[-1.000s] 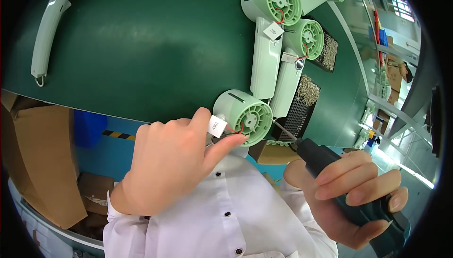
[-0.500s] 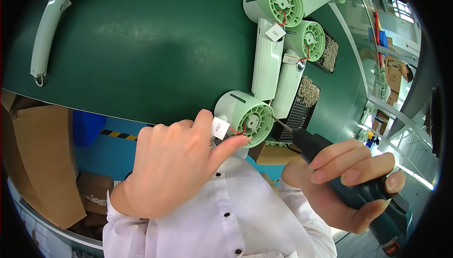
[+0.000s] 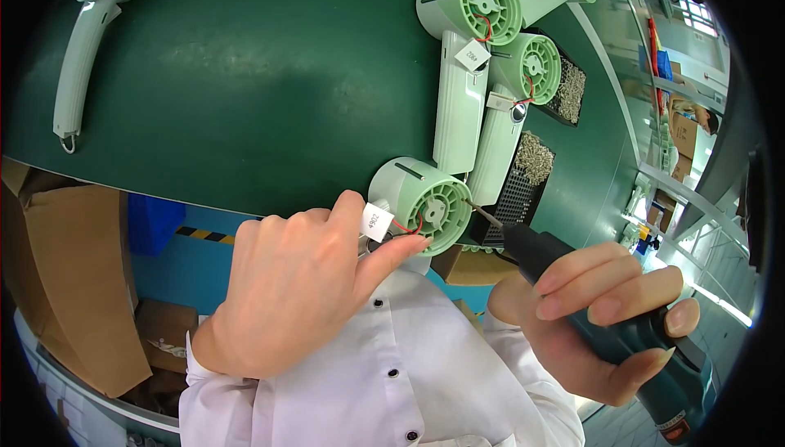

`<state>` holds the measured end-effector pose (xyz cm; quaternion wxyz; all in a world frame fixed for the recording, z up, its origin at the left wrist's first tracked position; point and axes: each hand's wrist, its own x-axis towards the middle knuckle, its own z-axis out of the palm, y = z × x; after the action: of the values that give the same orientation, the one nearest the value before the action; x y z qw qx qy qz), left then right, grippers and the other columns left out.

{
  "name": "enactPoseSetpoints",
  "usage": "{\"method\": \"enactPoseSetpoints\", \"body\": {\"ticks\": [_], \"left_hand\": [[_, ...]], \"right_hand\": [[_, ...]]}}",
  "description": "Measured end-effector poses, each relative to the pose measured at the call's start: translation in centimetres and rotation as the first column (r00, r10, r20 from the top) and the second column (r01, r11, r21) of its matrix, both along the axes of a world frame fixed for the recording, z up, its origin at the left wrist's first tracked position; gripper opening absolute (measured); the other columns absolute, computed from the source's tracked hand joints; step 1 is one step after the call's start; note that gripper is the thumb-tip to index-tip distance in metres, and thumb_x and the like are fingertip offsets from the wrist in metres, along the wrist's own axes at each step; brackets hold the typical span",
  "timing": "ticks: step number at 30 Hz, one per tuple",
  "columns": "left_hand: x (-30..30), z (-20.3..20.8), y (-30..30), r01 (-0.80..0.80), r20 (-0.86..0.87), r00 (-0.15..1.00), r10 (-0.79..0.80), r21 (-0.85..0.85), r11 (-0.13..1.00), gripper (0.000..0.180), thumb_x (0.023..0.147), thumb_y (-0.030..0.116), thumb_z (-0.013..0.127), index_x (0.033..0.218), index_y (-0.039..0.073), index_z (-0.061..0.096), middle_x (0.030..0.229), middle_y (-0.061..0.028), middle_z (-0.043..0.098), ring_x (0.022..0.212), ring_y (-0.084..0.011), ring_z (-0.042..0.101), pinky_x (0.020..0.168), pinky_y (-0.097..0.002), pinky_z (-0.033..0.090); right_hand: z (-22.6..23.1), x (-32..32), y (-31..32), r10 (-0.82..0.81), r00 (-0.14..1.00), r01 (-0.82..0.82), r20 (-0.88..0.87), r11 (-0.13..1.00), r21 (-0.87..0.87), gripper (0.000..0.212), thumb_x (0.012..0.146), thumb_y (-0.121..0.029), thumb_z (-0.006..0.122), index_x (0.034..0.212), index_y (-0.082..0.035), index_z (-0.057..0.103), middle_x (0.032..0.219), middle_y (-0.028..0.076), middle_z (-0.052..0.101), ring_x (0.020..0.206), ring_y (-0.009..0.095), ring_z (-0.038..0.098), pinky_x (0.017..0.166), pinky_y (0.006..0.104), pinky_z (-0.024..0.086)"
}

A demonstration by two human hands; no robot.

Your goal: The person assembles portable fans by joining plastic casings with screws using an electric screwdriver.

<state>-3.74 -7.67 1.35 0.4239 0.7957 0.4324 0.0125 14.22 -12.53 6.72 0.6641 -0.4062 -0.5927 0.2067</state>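
Note:
My left hand (image 3: 286, 287) is closed round a pale green handheld fan body (image 3: 395, 188) at the table's near edge, its thumb on the round ribbed end. A white paper tag (image 3: 376, 222) and a red wire (image 3: 406, 229) show beside that thumb. The fan's handle is mostly hidden behind the hand. In my right hand (image 3: 605, 296) is a dark electric screwdriver (image 3: 540, 255), gripped round its body. Its thin bit (image 3: 486, 215) points left, and the tip meets the right rim of the ribbed end; whether it sits in a screw I cannot tell.
Two similar fan bodies (image 3: 460, 107) (image 3: 496, 140) lie just beyond, with more behind. Black trays of small screws (image 3: 534, 161) (image 3: 571, 91) stand to their right. Another fan (image 3: 82, 71) lies far left on the green table (image 3: 270, 71). A cardboard box (image 3: 78, 283) is below left.
The fan body, both hands and the screwdriver have shifted very slightly left in the picture. The holds and the bit's place at the rim look the same.

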Motion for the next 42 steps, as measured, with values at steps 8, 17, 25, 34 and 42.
{"method": "enactPoseSetpoints", "body": {"ticks": [8,17,25,34,42], "left_hand": [[-0.1,-0.4,0.1,-0.003,0.015,1.0,0.003,0.009,1.0,0.052,0.083,0.048,0.071,0.07,0.002,0.051,0.051,-0.0118,0.053,0.043,-0.0312,0.05,0.041,-0.0388,0.035],[-0.3,-0.6,0.1,-0.021,0.036,0.999,0.02,0.01,1.0,0.051,0.083,0.046,0.072,0.068,0.002,0.051,0.049,-0.0123,0.05,0.042,-0.0306,0.048,0.041,-0.0384,0.034],[-0.2,-0.7,-0.2,0.006,0.039,0.999,-0.011,0.127,0.992,0.054,0.085,0.05,0.068,0.063,0.005,0.047,0.046,-0.0099,0.052,0.038,-0.0275,0.053,0.037,-0.0357,0.037],[-0.2,-0.9,-0.4,-0.071,0.055,0.996,0.075,-0.074,0.995,0.046,0.085,0.044,0.07,0.074,0.002,0.055,0.049,-0.012,0.054,0.043,-0.0295,0.053,0.042,-0.0359,0.039],[1.0,-0.5,-0.4,-0.211,0.052,0.972,0.228,-0.226,0.951,0.038,0.082,0.033,0.075,0.079,-0.001,0.058,0.049,-0.0092,0.05,0.04,-0.0208,0.041,0.042,-0.0297,0.032]], "right_hand": [[-1.7,0.1,0.1,0.008,0.999,-0.005,0.034,0.996,-0.089,0.031,0.097,-0.029,0.042,0.115,-0.003,0.043,0.078,0.015,0.052,0.043,0.023,0.052,0.04,0.037,0.049],[-2.4,0.2,0.3,0.002,0.998,0.003,0.058,0.997,-0.081,0.026,0.097,-0.029,0.044,0.11,-0.006,0.042,0.076,0.015,0.054,0.042,0.024,0.054,0.039,0.0379,0.051],[-2.4,1.2,0.0,0.018,0.998,-0.012,0.061,0.995,-0.095,0.025,0.097,-0.028,0.045,0.113,-0.009,0.041,0.074,0.013,0.055,0.046,0.025,0.057,0.043,0.0406,0.053],[-0.8,1.8,-1.6,0.019,0.995,-0.013,-0.102,0.999,0.053,0.035,0.097,-0.03,0.046,0.12,-0.004,0.042,0.073,0.011,0.051,0.043,0.023,0.051,0.042,0.039,0.051],[-2.0,6.9,-6.4,-0.433,0.896,0.43,-0.1,0.901,-0.052,0.025,0.099,-0.025,0.042,0.115,-0.007,0.039,0.071,0.014,0.052,0.039,0.023,0.049,0.037,0.0382,0.047]]}}
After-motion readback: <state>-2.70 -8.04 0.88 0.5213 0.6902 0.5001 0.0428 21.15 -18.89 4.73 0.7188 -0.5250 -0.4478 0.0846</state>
